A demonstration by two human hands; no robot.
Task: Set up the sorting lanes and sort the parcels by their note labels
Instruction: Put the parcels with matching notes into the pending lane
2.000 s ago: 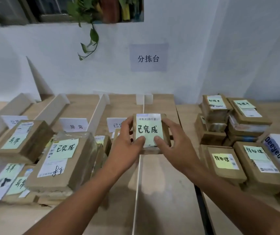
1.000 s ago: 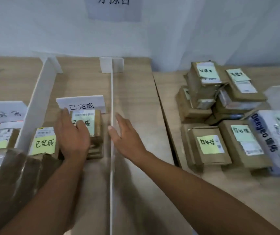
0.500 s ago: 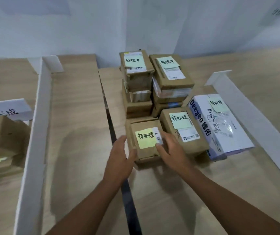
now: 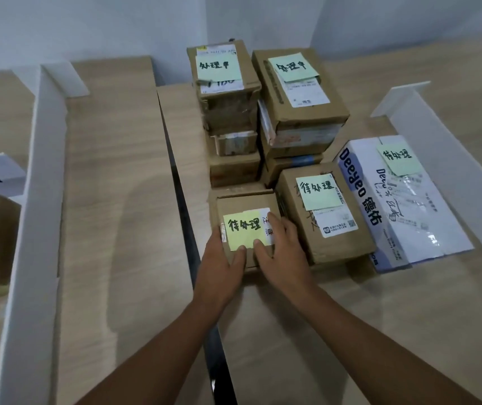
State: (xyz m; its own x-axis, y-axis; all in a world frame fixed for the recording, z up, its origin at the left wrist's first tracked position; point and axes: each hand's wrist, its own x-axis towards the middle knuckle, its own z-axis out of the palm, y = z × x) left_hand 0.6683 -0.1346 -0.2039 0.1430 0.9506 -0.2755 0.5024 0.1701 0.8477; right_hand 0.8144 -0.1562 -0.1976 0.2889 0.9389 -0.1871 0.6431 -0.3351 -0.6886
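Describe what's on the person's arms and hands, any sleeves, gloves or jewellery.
Nothing is worn that shows. Both forearms are bare up to the frame edge, with no sleeves in view. The left hand and right hand have no gloves, and no rings, watch or bands are visible.

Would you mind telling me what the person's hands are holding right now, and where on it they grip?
Both hands grip the small cardboard parcel with the yellow note: the left hand at its near-left corner, the right hand at its near-right edge, fingers over the top.
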